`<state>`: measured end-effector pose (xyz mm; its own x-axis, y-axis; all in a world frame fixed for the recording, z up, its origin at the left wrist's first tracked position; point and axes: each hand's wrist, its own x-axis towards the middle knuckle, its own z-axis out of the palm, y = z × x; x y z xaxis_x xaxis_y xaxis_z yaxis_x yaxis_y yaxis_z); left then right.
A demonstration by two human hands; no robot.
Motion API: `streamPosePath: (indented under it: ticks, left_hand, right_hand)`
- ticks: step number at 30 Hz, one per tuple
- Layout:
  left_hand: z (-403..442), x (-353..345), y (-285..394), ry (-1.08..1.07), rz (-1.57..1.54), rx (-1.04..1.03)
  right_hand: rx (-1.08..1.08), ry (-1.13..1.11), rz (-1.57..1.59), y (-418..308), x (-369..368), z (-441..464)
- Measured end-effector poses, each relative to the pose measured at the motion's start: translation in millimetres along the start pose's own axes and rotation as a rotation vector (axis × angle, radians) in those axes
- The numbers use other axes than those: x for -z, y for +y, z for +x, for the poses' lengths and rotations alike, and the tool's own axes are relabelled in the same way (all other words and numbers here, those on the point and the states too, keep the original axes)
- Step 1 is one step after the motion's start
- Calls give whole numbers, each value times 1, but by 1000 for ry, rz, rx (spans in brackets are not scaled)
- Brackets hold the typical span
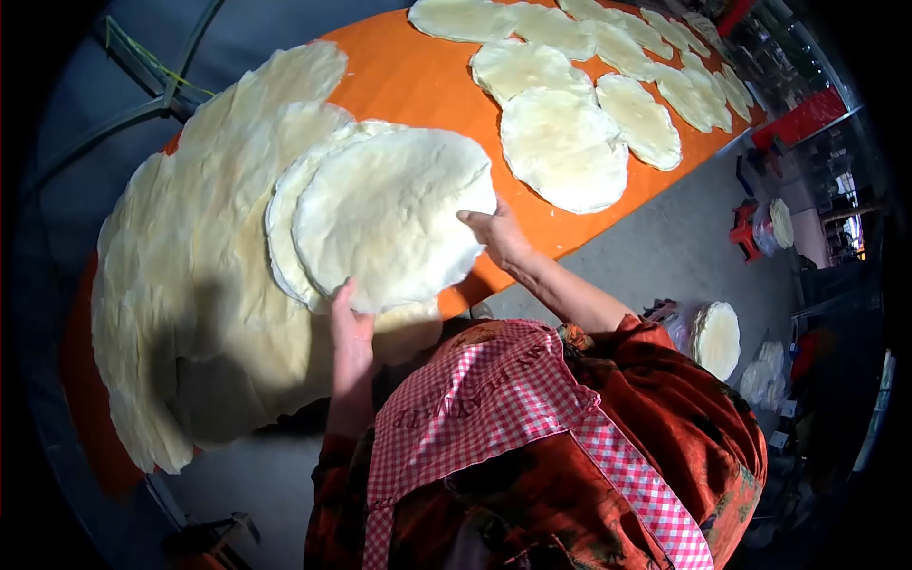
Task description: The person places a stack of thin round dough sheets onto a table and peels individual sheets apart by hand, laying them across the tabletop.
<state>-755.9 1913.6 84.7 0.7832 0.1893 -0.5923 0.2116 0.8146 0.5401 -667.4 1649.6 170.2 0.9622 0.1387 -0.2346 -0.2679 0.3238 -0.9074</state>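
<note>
Both of my hands grip a round, pale flatbread [389,209] by its edge. My left hand [351,328] pinches the near rim, its thumb on top and the other fingers hidden underneath. At the right rim, my right hand [500,235] has its thumb over the bread and its fingers below. A second flatbread [282,237] shows just behind the left side of the held one. Under and beside these, many overlapping flatbreads [171,247] form a wide layer across the left of the table.
An orange-covered table [399,71] carries more flatbreads [562,142] spread toward its far right end. Beyond its edge, a stack of round breads [716,340] stands low on the right, and a red stool [745,233] is on the grey floor. Metal bars [142,109] rise at upper left.
</note>
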Motion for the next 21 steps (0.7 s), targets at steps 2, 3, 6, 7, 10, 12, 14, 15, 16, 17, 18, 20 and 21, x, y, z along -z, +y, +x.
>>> streamPosePath:
  ticks: [2, 3, 6, 7, 10, 12, 14, 15, 16, 17, 18, 20, 21]
  left_hand:
    - [19, 32, -27, -82, -66, -11]
    - [25, 42, -32, -46, -39, 68]
    - [4, 8, -17, -41, -153, -62]
    - [-4, -1, -5, -14, -157, -72]
    - [-8, -17, 18, 61, -74, -78]
    - [22, -6, 7, 54, 83, -27]
    - [38, 8, 5, -53, 84, 19]
    - [41, 13, 5, -63, 93, 24]
    - [35, 14, 9, 18, 127, 3]
    - [29, 15, 13, 14, 162, -1]
    - [24, 14, 13, 11, 189, -5]
    - [17, 10, 9, 38, 217, -23]
    - [9, 9, 10, 7, 256, -45]
  right_hand:
    - [-117, -55, 115, 13, 24, 10]
    - [-257, -64, 150, 22, 37, 13]
    - [-375, -189, 73, 55, 69, 42]
    - [-397, -154, 116, 59, 68, 43]
    - [-561, -129, 320, 62, 48, 47]
    - [-542, 25, 318, 59, 37, 51]
    - [-334, 53, 274, 83, 38, 65]
    - [-389, 55, 178, 78, 38, 66]
    - [-383, 40, 125, 69, 43, 61]
    - [-385, 25, 72, 56, 43, 53]
    - [-391, 11, 13, 45, 46, 44]
    - [-282, 136, -513, 30, 71, 36]
    - [-96, 168, -890, 28, 94, 36]
